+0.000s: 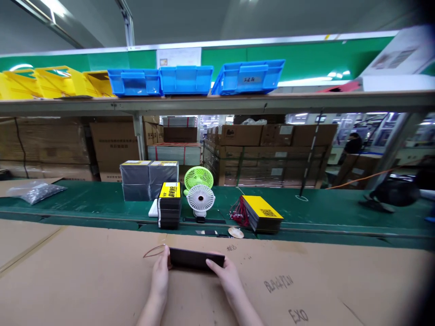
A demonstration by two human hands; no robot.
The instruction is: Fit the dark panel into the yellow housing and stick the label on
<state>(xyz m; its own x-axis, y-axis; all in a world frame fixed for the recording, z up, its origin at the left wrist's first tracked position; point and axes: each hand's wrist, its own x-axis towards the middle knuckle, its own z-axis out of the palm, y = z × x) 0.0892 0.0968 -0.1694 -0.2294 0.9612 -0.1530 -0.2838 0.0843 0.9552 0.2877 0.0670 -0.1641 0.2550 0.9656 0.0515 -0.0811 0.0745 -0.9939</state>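
A flat dark rectangular panel [192,259] is held level between my two hands, over the cardboard-covered bench. My left hand [161,271] grips its left end, and a thin reddish wire [152,251] sticks out beside those fingers. At the right end my right hand [224,273] holds the panel, thumb on the near face and fingers behind. Beyond them stand a stack of dark pieces with a yellow top [169,210] and, to the right, another yellow-topped stack [263,213] with red wires [239,212] at its left side.
A white fan [200,199] and a green fan [199,176] stand between the stacks. Grey wrapped blocks [136,181] and a plastic bag [37,192] are farther left. Blue bins [186,80] and yellow bins [61,82] line the overhead shelf. A distant person [353,144] is at the right.
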